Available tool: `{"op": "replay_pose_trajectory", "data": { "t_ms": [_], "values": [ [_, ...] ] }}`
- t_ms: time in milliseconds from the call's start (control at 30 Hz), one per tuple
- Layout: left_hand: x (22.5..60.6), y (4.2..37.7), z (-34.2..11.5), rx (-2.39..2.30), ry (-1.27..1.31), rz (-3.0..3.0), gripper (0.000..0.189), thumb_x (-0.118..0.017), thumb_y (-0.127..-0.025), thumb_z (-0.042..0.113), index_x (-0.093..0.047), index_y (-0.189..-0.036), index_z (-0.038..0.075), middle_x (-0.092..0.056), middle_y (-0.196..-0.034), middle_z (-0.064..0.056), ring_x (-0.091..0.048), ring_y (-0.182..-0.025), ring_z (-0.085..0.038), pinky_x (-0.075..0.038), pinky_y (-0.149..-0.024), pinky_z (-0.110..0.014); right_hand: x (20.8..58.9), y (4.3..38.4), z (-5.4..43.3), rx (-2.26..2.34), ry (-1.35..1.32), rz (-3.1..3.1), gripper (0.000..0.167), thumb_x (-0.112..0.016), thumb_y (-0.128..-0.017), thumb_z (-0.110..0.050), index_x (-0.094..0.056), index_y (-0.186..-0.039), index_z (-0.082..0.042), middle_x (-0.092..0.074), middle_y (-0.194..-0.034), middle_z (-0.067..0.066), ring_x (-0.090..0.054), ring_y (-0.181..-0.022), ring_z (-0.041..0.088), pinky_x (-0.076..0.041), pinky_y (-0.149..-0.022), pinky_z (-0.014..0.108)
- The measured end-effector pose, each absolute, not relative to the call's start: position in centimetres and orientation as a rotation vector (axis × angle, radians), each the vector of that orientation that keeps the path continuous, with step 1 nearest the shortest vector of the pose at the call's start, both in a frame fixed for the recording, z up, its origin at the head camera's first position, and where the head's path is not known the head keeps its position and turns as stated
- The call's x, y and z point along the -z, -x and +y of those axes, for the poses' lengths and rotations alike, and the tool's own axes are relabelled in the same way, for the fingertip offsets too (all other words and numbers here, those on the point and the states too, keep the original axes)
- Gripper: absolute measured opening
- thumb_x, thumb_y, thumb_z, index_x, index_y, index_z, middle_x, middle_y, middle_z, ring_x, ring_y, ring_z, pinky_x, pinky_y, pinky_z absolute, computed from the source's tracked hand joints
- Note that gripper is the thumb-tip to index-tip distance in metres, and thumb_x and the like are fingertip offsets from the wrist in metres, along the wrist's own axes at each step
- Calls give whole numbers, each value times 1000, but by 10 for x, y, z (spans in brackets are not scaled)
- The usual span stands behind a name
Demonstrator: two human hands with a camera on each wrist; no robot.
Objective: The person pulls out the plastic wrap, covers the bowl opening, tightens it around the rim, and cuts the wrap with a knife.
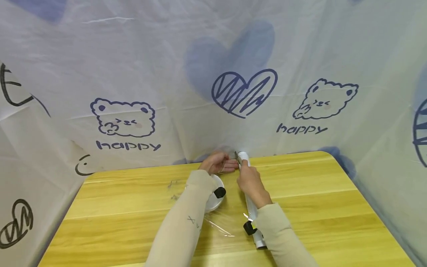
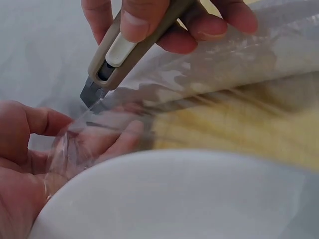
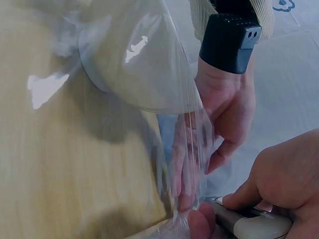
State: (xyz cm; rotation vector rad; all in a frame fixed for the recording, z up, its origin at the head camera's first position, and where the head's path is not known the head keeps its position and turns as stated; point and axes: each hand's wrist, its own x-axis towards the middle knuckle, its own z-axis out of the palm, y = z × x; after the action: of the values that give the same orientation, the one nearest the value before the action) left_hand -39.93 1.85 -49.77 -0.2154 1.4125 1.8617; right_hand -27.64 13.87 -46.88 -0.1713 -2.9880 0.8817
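My right hand grips a utility knife with a beige body and white slider, thumb on the slider. Its short blade meets the edge of a clear sheet of plastic wrap. My left hand is palm up at the far side of the table, its fingers extended under the wrap and the thumb apart from them. The wrap stretches over a white bowl, which sits below my left wrist. Beneath my right hand and forearm lies the long white wrap roll, pointing away from me.
The wooden table has its back edge against a white curtain printed with bears and hearts. Loose wrap spreads between bowl and roll. Black wrist cameras sit on both sleeves.
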Motion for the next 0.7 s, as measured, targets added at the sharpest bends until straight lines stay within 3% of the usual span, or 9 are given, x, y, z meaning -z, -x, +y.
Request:
{"op": "replay_pose_trajectory", "data": {
  "t_ms": [300, 700],
  "values": [
    [498, 399, 18, -1869, 218, 1395, 38, -33, -103, 0, -47, -134, -19, -51, -143, -34, -49, -136, -43, -43, -112, -47, 472, 272, 136, -825, 171, -3002, 54, -58, -92, 3, -42, -143, 12, -64, -105, 37, -68, -90, 46, -58, -73, 53],
    [495, 398, 20, -1824, 206, 1361, 43, -29, -106, 2, -39, -142, -19, -45, -149, -33, -44, -140, -41, -38, -116, -43, 476, 254, 129, -702, 120, -2939, 49, -64, -90, 3, -45, -134, 14, -63, -93, 35, -67, -79, 47, -58, -67, 53]
  ]
}}
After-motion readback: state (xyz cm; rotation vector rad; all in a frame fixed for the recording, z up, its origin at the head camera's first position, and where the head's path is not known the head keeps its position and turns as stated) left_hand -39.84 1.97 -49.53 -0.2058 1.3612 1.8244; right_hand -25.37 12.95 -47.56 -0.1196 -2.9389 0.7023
